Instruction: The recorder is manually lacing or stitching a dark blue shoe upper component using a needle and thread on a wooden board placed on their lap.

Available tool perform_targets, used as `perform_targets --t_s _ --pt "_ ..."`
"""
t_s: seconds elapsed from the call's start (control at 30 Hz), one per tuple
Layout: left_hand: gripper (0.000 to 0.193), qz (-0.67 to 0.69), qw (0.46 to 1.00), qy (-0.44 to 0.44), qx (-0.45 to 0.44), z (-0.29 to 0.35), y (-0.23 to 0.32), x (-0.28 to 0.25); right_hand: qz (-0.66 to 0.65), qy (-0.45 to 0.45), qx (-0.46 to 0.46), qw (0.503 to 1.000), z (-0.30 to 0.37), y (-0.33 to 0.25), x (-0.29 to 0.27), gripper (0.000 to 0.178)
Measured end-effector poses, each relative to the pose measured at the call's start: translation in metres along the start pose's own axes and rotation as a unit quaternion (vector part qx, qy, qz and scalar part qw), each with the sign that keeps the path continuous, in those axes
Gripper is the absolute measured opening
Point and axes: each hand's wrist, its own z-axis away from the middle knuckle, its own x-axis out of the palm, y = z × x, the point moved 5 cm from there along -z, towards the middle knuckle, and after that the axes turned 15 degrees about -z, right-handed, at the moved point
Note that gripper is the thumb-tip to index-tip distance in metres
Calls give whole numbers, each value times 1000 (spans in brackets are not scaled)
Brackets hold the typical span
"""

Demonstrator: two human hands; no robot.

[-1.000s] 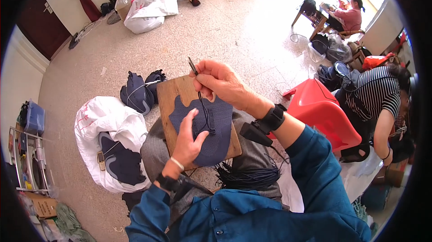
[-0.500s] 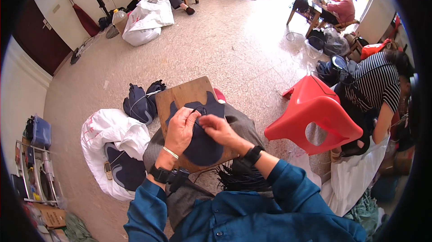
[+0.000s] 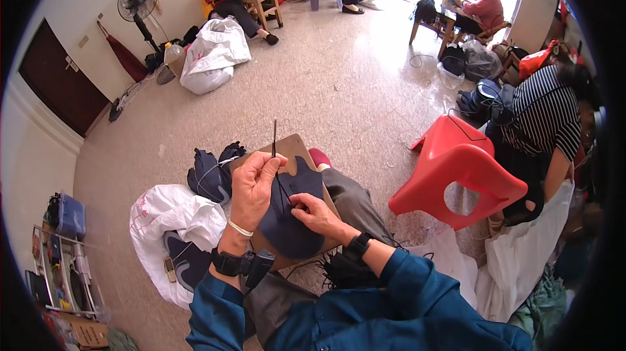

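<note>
Pinching a thin awl (image 3: 274, 137) above the navy leather piece (image 3: 290, 217), the left hand (image 3: 253, 184) risks stabbing the right hand (image 3: 314, 213), whose fingertips press that leather.

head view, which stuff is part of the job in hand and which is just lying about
In hand:
- left hand gripping a thin dark tool
- right hand pressing the dark blue fabric piece
- wooden board under the piece, on the lap

Lying about:
- white bag of dark pieces
- red plastic stool, tipped over
- standing fan
</note>
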Motion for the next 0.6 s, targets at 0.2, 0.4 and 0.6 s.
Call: perform_targets --t_s 0.2,0.4,0.6 --pt "21 -12 999 31 9 -2 -4 -7 -6 5 -3 1000 2 -5 1 33" --pt "12 34 996 86 -10 -4 -8 -14 34 -1 -27 999 -1 -5 2 30" --pt "8 23 996 91 -15 -3 -13 -19 91 18 -72 993 -4 -23 13 24"
